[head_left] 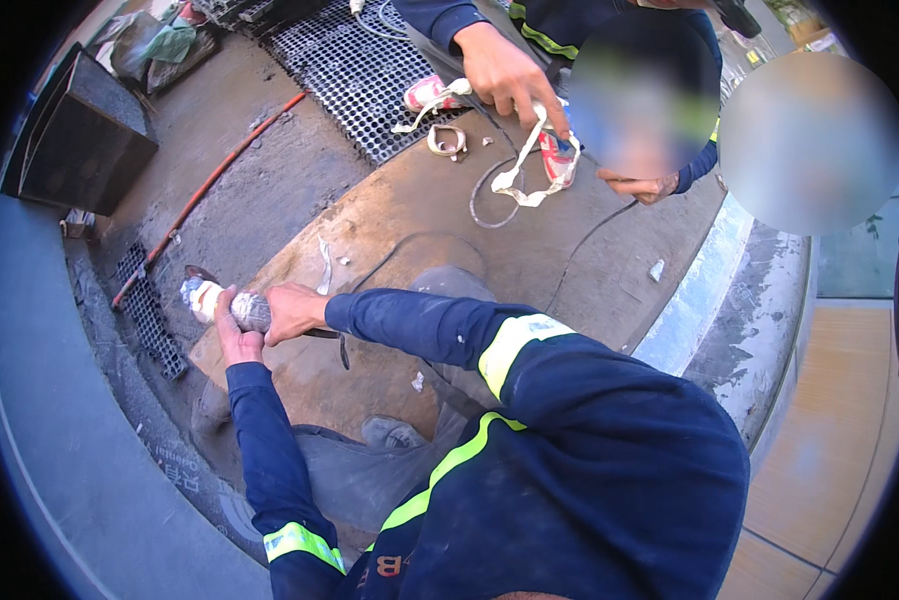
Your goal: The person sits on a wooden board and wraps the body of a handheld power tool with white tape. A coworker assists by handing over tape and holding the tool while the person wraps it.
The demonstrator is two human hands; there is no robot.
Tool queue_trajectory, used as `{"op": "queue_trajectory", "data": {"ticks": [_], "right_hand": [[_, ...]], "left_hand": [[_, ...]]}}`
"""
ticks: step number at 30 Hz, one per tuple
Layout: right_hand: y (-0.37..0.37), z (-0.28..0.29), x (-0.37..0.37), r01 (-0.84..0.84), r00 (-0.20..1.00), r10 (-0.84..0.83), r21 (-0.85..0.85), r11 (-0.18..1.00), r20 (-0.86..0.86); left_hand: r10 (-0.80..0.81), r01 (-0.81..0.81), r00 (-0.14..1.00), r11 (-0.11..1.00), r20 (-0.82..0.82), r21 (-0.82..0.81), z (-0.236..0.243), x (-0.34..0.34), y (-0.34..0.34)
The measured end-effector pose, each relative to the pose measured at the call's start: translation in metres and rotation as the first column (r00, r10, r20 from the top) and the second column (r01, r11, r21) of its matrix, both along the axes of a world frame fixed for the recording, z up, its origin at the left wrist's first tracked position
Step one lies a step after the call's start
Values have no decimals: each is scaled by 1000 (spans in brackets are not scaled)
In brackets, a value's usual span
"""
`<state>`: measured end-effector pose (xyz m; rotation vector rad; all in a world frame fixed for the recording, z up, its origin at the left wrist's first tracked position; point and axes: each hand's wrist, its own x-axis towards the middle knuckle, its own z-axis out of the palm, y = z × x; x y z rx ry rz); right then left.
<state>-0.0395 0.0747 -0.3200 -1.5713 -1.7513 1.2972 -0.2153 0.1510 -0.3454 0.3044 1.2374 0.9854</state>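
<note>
Both my hands are on what looks like an angle grinder (253, 313), its grey body partly wrapped in white material. A dark disc edge (200, 271) shows at its far left end. My left hand (237, 338) grips the body from the near side, fingers wrapped round it. Just right of it, my right hand (295, 311) is closed on the tool's rear end. A dark cord (344, 350) hangs beside the right wrist. Below the tool lies a brown, dusty board (299, 250). My fingers hide part of the grinder's middle.
Opposite me, a co-worker's hand (509, 75) holds a loose white strip (529, 196) above red-and-white shoes. A tan ring-shaped roll (447, 141) and thin cables lie on the board. Black perforated mat (334, 60), an orange hose (234, 155) and a dark bin (89, 130) are at the far left.
</note>
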Motion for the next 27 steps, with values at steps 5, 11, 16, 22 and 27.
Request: {"op": "queue_trajectory", "data": {"ticks": [5, 11, 16, 22, 27], "right_hand": [[2, 2, 2, 30, 997, -25, 71, 997, -72], [-1, 11, 1, 58, 994, -47, 110, 992, -98], [-5, 14, 0, 73, 992, -64, 83, 994, -107], [-8, 3, -3, 107, 988, -101, 45, 993, -119], [-13, 3, 7, 69, 983, -76, -45, 997, -169]], "left_hand": [[46, -50, 998, 993, 36, 110, 8, 2, -1], [51, -56, 997, 993, 54, 101, 23, 13, -6], [9, -13, 1000, 991, 30, 137, 15, 9, 0], [-2, 4, 1000, 996, -22, 91, 4, 11, 5], [17, -13, 999, 997, -50, 80, -1, 21, 4]]}}
